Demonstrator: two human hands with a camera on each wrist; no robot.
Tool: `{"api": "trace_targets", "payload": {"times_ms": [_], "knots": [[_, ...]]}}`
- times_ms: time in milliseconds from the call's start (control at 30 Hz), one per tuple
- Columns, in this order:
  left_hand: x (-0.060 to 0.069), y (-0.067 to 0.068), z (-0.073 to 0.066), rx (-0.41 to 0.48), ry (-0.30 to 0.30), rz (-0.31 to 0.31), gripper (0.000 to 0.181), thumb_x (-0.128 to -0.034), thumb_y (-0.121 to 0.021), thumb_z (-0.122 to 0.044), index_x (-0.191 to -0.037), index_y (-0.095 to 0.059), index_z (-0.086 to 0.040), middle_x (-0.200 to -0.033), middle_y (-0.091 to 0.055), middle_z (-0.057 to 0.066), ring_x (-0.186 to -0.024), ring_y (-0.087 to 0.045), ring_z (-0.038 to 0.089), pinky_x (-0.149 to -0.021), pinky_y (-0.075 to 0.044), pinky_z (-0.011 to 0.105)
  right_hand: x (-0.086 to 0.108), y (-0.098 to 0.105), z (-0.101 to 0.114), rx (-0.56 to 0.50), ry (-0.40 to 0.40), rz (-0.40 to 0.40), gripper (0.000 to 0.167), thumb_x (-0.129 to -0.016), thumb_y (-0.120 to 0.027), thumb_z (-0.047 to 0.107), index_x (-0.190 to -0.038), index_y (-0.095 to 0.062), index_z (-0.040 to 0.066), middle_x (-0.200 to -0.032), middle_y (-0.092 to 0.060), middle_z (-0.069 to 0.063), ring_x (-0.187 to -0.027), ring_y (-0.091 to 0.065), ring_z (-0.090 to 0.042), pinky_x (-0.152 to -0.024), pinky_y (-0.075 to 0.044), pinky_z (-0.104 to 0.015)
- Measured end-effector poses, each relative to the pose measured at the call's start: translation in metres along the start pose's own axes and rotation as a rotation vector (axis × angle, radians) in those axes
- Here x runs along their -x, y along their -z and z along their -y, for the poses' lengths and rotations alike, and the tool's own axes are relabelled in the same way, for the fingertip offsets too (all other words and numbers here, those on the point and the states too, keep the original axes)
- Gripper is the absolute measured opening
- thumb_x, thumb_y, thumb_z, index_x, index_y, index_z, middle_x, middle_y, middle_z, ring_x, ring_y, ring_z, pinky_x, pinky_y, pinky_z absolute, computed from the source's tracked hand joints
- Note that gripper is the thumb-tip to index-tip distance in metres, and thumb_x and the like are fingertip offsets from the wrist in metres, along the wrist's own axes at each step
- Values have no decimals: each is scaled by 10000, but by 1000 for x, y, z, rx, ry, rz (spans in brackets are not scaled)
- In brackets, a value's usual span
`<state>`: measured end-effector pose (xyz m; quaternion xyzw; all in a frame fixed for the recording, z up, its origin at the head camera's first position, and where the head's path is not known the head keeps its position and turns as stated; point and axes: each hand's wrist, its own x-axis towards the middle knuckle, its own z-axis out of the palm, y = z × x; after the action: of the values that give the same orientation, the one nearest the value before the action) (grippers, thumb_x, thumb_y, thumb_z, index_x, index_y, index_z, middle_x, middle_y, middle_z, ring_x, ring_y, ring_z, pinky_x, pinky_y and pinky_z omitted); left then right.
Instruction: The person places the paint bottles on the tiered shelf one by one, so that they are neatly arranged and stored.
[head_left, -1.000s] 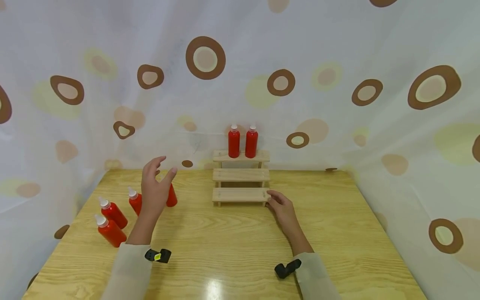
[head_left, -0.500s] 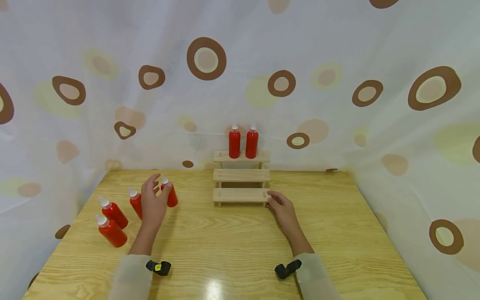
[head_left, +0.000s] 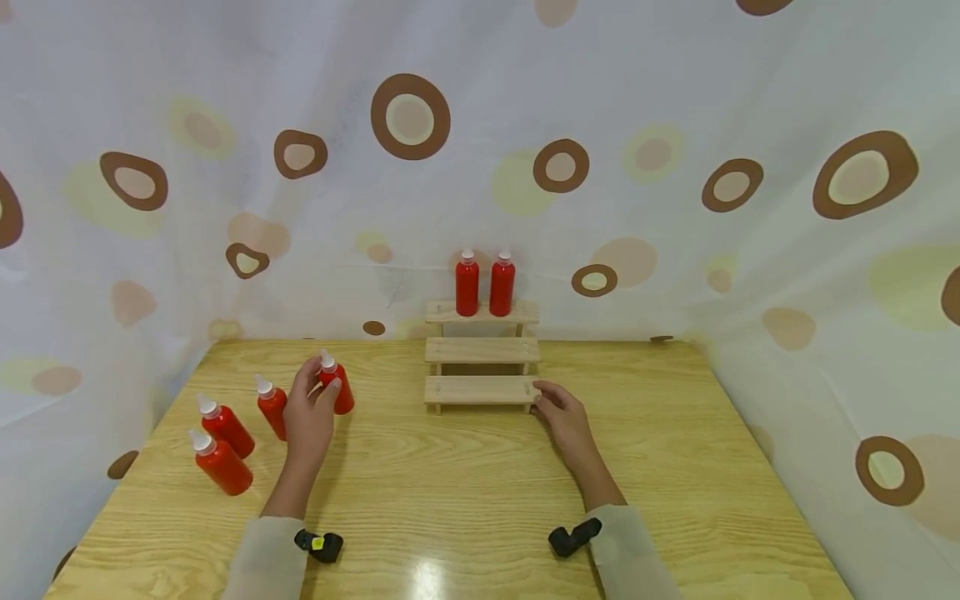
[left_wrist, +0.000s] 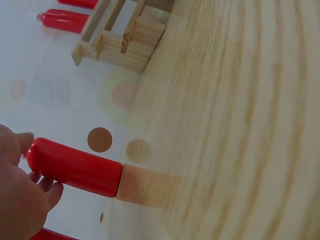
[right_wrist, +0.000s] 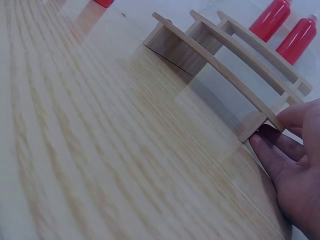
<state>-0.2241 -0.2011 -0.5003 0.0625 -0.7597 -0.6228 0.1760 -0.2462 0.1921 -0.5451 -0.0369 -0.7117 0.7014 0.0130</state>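
Observation:
My left hand (head_left: 309, 417) curls its thumb and fingers round the upper part of a red squeeze bottle (head_left: 344, 392) with a white pointed nozzle. In the left wrist view that bottle (left_wrist: 75, 167) stands upright on the table, fingers at its shoulder and side. My right hand (head_left: 567, 425) holds the right end of the lowest step of a three-step wooden display stand (head_left: 480, 388). In the right wrist view, fingers of the right hand (right_wrist: 300, 160) lie above and below the end of the step (right_wrist: 235, 80).
Two red bottles (head_left: 467, 289) stand on the stand's top step. Left of my left hand are more red squeeze bottles: one close by (head_left: 273, 410), and two (head_left: 228, 430) further left. Patterned white cloth (head_left: 675, 108) surrounds the back and sides of the wooden table (head_left: 465, 500).
My left hand has come down from above the bottle, and its thumb and fingers have closed in round it. My right hand keeps its hold on the stand.

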Motion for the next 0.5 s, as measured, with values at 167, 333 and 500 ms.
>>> {"api": "trace_targets", "payload": {"times_ms": [167, 333, 500], "knots": [[-2, -2, 2, 24, 27, 16, 529, -1018, -584, -99, -1515, -406, -134, -1537, -466, 127, -1404, -458, 314, -1176, -371, 496, 0, 0, 0, -2, -6, 5, 327, -1011, -560, 71, -1329, -611, 15, -1276, -595, -190, -1055, -640, -134, -884, -572, -222], [-4, -3, 3, 16, 20, 26, 541, -1010, -573, -44, -1511, -388, -126, -1542, -465, 136, -1414, -448, 336, -1181, -353, 517, 1, 1, 0, 5, 0, 9, 335, -1012, -565, 86, -1337, -604, 12, -1288, -594, -189, -1043, -642, -118, -888, -570, -222], [-5, -3, 6, -10, 12, 13, 539, -1005, -583, -41, -1504, -398, -132, -1514, -488, 164, -1374, -481, 360, -1169, -368, 530, 1, 1, 0, 13, 13, 6, 340, -1013, -569, 94, -1339, -601, 2, -1293, -593, -196, -1026, -645, -101, -882, -571, -217]]}}
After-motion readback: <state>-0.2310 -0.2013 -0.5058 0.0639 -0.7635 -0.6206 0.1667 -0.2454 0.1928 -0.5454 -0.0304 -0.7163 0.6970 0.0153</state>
